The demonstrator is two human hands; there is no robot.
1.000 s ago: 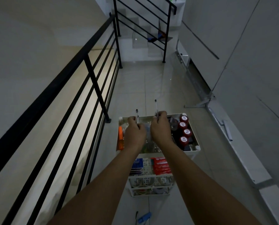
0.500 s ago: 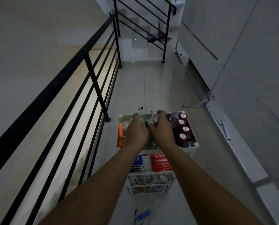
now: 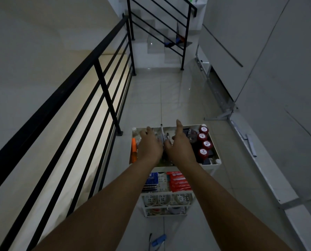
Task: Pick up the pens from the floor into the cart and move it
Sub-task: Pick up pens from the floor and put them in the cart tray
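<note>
A white tiered cart (image 3: 216, 162) stands on the tiled floor in front of me. Both my hands hover over its top tray. My left hand (image 3: 150, 146) is spread, fingers apart, holding nothing. My right hand (image 3: 179, 144) is open too, thumb raised. Between the hands two pens (image 3: 163, 134) lie in the tray, pointing away from me. A blue object (image 3: 158, 240) and a thin dark pen-like thing (image 3: 150, 238) lie on the floor behind the cart, near my feet.
Red-capped bottles (image 3: 203, 142) line the tray's right side; an orange item (image 3: 134, 151) lies at its left. Red and blue packs (image 3: 179, 181) fill the lower shelf. A black railing (image 3: 104, 84) runs along the left, a wall and metal rails (image 3: 241, 131) on the right, stairs (image 3: 156, 42) ahead.
Both hands lowered the pens into the top tray and opened, letting them go. The pens now lie in the tray between the hands.
</note>
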